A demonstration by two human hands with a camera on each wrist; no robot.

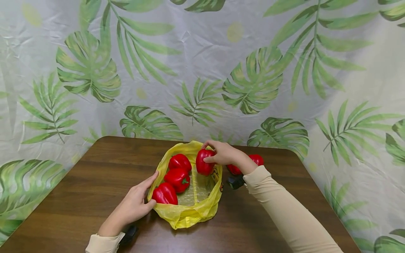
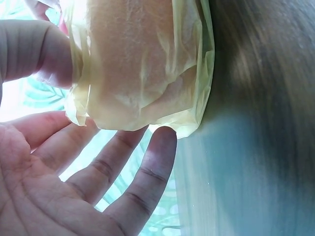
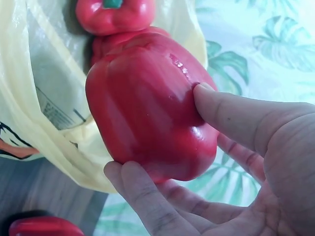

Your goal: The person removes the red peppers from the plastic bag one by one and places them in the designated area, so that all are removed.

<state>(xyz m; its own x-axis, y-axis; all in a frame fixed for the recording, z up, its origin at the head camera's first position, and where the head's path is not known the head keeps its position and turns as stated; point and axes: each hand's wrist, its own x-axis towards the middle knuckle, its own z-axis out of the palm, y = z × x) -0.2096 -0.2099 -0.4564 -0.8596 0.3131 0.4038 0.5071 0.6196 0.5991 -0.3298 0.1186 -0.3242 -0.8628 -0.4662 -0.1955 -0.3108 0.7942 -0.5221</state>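
Note:
A yellow plastic bag [image 1: 199,212] lies open on the table, its rim spread into a wide ring. My left hand [image 1: 135,203] holds its left side, thumb over the rim and fingers along the outer wall, as the left wrist view also shows against the thin plastic [image 2: 133,64]. Inside, along the left, sit three red bell peppers [image 1: 178,180], one with its green stem showing. My right hand [image 1: 223,153] grips another red bell pepper [image 1: 204,162] over the bag's right part. In the right wrist view, thumb and fingers span this pepper [image 3: 152,108].
More red bell peppers [image 1: 257,160] lie on the brown wooden table [image 1: 104,175] right of the bag, partly hidden behind the right forearm. A leaf-patterned sheet [image 1: 202,70] hangs behind the table's far edge. Dark wrist devices [image 1: 235,182] sit under both wrists.

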